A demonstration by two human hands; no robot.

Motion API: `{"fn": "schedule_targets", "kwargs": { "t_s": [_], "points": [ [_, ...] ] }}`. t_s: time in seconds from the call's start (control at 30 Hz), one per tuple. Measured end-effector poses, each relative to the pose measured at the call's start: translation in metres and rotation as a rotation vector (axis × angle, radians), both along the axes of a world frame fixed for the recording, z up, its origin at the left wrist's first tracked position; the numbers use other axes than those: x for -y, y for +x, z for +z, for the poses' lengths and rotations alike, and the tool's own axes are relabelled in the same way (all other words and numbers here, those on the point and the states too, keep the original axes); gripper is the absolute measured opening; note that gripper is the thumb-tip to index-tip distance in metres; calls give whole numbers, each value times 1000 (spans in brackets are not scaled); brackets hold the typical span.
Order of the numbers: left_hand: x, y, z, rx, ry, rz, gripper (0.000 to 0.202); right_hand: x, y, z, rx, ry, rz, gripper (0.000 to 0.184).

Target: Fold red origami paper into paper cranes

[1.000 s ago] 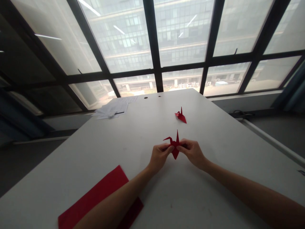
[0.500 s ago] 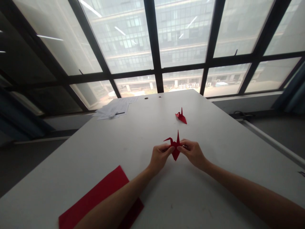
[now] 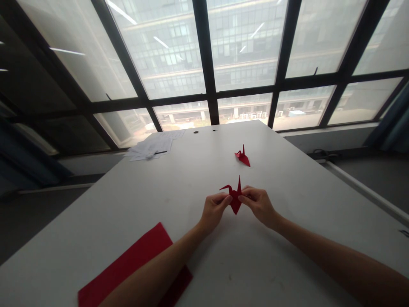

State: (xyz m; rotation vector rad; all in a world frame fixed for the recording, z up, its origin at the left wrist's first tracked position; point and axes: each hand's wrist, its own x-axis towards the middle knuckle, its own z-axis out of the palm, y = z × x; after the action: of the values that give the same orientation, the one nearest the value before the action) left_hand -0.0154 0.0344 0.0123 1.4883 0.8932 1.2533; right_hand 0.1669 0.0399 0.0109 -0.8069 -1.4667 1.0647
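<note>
A red folded paper crane [image 3: 235, 204] is held between my two hands over the table. Its bent head points left and its tail stands up on the right; the lower part tapers to a point facing me. My left hand [image 3: 214, 209] pinches its left side between thumb and fingers. On the other side my right hand [image 3: 258, 204] pinches the base near the tail, thumb in front. Fingers behind the paper are partly hidden. Farther back on the table rests a second red paper crane [image 3: 243, 157].
Red paper [image 3: 134, 260] lies at the lower left of the white table [image 3: 191, 170], partly under my left forearm. Printed sheets [image 3: 153, 145] with a dark pen [image 3: 160, 152] on them are at the far left. Tall windows [image 3: 243, 51] stand beyond the table's far edge.
Almost nothing differs. The crane in my hands has tilted very slightly, its tail tip shifting a little to the right; both hands keep their grip.
</note>
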Motion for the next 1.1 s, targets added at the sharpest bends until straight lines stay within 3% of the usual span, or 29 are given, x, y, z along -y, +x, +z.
{"fn": "schedule_targets", "kwargs": {
  "t_s": [0.57, 0.83, 1.1],
  "points": [
    [-1, 2, -2, 29, -64, 14, 30, -3, 0, -5, -78, -91, 15, 24],
    [-5, 1, -9, 44, -87, 80, 26, -6, 0, -11, -34, -126, 28, 24],
    [-5, 3, -9, 0, -91, 61, 26, -9, 2, -12, 33, -116, 18, 24]
  ]
}}
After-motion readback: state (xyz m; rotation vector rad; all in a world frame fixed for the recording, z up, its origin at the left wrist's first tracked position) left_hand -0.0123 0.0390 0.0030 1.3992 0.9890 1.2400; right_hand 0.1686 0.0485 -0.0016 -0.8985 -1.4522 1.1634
